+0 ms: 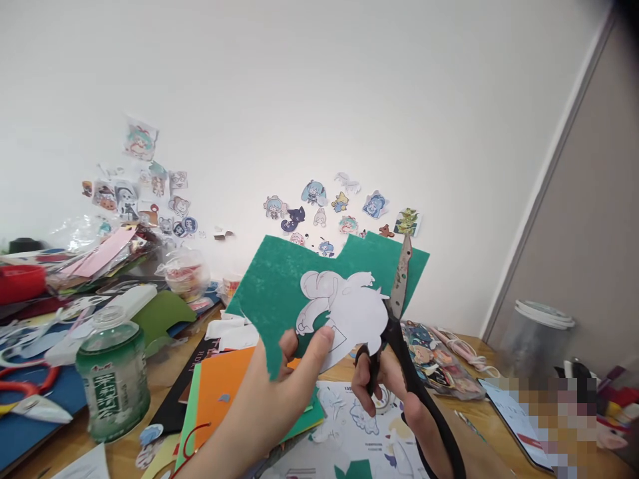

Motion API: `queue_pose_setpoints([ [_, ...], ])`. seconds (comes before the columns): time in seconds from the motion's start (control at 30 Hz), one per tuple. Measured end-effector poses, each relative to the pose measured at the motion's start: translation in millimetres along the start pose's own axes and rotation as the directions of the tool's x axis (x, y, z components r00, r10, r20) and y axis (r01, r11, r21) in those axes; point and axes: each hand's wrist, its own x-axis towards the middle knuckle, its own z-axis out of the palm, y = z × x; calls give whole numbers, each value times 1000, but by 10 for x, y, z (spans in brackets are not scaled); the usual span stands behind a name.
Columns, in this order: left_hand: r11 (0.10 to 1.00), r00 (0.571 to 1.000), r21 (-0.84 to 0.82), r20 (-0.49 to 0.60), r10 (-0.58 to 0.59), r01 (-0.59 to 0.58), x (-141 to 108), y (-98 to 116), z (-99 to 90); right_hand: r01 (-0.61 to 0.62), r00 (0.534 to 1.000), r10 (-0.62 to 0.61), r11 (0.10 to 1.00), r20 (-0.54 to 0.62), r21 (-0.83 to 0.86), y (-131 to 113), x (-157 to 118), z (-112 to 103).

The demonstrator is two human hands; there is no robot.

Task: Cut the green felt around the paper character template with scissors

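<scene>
Near the centre, my left hand (294,372) pinches a green sheet (279,273) with an irregular cut edge and a white paper cutout (357,309) laid against it, thumb on top. The cutout has a rounded outline and faint drawn lines. My right hand (399,399) is wrapped round the handles of black-handled scissors (401,279), to the right of the cutout. One blade points up in front of the green sheet's right part; the other blade is hidden behind the papers.
A green-labelled bottle (112,379) and red-handled scissors (34,386) stand and lie on the left. Orange paper (224,386) and printed sheets lie below my hands. A phone or tablet (519,422) and a clear tub (536,339) are at the right.
</scene>
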Motion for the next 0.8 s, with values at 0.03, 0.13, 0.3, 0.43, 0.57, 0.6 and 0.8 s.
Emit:
queue_pose_setpoints([
  [0.03, 1000, 1000, 3, -4, -23, 23, -3, -9, -4, 5, 1000, -5, 1000, -13, -26, -31, -25, -17],
  [0.13, 996, 994, 16, -60, -88, 90, -24, -29, -9, -17, 999, 14, 997, -37, -81, -106, -83, -59],
  [0.3, 989, 967, 4, -209, -147, 151, -101, 72, -1, 27, 999, -32, 985, -26, -169, -207, -97, -86],
  [0.43, 976, 949, 21, -238, -207, 218, -119, 158, -11, 17, 998, -30, 966, -48, -256, -316, -111, -82],
  [0.57, 942, 959, -182, 52, -278, 283, -25, 127, -58, -22, 1000, 20, 972, -12, -235, -391, -129, -92],
  [0.6, 924, 954, -255, 170, -247, 285, 9, 110, -70, -19, 1000, 21, 972, 5, -232, -414, -132, -98],
  [0.8, 768, 864, -536, 501, -46, 351, 168, 57, -82, -120, 990, 131, 975, 46, -188, -619, -175, -96],
])
